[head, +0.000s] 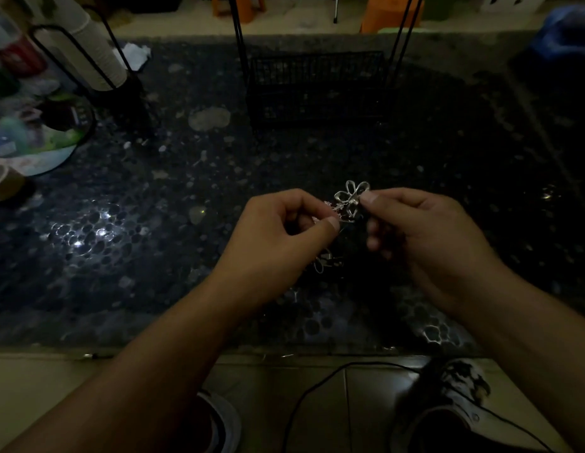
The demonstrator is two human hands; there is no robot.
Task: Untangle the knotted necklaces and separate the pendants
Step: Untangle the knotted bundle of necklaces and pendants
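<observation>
Dim throughout; chain links (332, 207) too fine to trace, second pendant (322, 263) half hidden under left hand (278, 237). Left hand at centre, thumb and forefinger pinching the tangle. Right hand (425, 230) at 3 o'clock from it, pinching flower pendant (351, 196), other fingers curled. Held above the dark pebbled table (121, 223).

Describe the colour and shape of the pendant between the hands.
Silver, an open flower outline of looped petals; seen in the head view.

chain (330, 207) – links too fine, dim | lower pendant (322, 261) – half hidden behind left hand (278, 237)
</observation>
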